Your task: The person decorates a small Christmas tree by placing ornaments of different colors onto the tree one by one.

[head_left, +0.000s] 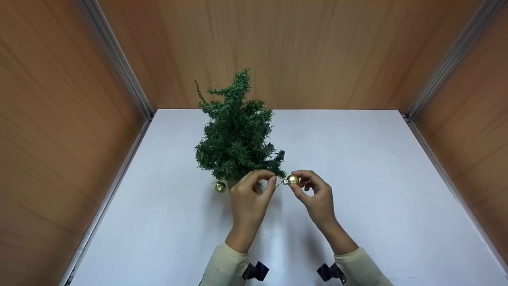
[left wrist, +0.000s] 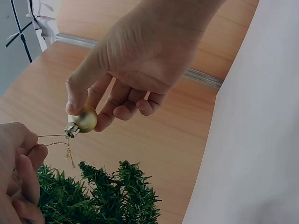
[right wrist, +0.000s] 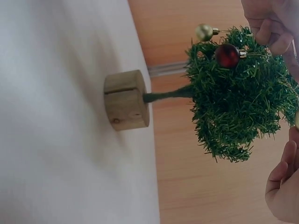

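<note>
My right hand point(head_left: 320, 200) pinches a small gold bauble point(head_left: 294, 179) between thumb and fingers, its metal cap facing left. From that cap a thin gold string loop point(left wrist: 52, 136) runs to my left hand point(head_left: 248, 204), whose thumb and forefinger pinch the far end. Both hands are at the lower right branches of a small artificial Christmas tree point(head_left: 238, 137). Another gold bauble point(head_left: 220, 186) hangs low on its left side. In the right wrist view a dark red bauble point(right wrist: 227, 55) also hangs from the branches.
The tree stands on a round wooden base point(right wrist: 126, 100) upon a white table point(head_left: 377, 167). Wood-grain panels point(head_left: 317, 51) rise at the back and both sides, with grey metal strips point(head_left: 119, 59) along the corners. Dark wrist mounts point(head_left: 256, 271) sit at the cream sleeves.
</note>
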{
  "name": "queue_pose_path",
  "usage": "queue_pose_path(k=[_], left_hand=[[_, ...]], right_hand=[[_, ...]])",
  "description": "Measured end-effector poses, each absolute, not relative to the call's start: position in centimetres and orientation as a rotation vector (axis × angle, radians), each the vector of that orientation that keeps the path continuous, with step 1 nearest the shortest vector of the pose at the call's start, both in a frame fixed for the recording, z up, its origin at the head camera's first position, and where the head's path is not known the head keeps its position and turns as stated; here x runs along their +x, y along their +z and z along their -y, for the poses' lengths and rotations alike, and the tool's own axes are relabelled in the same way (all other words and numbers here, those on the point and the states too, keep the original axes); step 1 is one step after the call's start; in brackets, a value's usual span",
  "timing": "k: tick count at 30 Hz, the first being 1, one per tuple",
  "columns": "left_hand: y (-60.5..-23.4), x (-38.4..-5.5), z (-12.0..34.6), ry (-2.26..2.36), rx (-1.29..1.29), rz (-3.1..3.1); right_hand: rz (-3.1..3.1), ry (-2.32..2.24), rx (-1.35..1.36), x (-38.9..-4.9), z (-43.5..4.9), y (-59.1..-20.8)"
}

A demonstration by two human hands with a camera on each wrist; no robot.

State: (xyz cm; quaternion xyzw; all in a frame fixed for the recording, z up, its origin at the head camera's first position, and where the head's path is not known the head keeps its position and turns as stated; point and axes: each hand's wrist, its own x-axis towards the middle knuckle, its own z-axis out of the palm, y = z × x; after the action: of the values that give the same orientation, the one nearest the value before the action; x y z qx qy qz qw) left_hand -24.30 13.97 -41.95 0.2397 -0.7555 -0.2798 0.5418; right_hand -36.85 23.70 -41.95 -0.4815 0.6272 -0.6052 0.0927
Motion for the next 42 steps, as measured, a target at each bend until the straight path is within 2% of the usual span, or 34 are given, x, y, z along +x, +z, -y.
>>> queue_pose_path(k=[14, 30, 42], left_hand=[[-42.0, -24.2, -14.1, -0.685, 0.575, 1.806], [-42.1, -24.3, -14.2, -0.720, 0.572, 1.806], [-42.3, -24.3, -14.3, -0.737, 0.571, 1.819]], right_hand=[[-1.875, -1.731, -1.327, -36.5, -24.0, -43.6], [-1.793, -1.620, -1.369, -35.3, -23.7, -44.5], [-1.706, -1.632, -1.498, -36.1, -23.5, -44.0]])
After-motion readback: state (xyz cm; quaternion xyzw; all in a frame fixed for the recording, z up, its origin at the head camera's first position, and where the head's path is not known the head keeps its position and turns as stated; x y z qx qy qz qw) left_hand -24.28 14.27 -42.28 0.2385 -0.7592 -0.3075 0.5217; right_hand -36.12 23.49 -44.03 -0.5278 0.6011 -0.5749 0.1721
